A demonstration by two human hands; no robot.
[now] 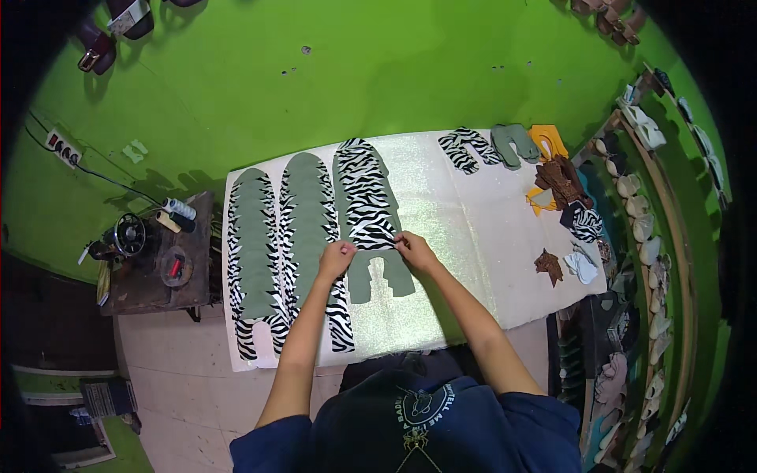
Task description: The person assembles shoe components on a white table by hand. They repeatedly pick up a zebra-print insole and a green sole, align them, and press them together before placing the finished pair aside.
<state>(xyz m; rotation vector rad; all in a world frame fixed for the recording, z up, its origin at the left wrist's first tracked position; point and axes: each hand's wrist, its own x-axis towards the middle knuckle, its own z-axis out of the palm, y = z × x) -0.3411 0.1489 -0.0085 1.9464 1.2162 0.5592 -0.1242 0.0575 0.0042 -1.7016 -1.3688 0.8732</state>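
Note:
My left hand (339,258) is closed in a pinch at the left lower corner of a zebra-print cut piece (371,231). Its right corner is pinched by my right hand (416,251). This piece lies at the near end of the third overlapping column, mostly zebra print with green edges showing at its right. Just below sits a green U-shaped piece (400,285), flat on the pale table cover (449,276). To the left run two more columns of overlapped pieces, a middle one (303,217) and a left one (256,229), green with zebra-print edges.
Zebra (471,150), green (514,146) and yellow pieces (550,140) lie at the far right, near brown scraps (560,181). A sewing machine (126,236) with thread spools (180,209) stands on a left side table. Shoe racks (654,260) line the right.

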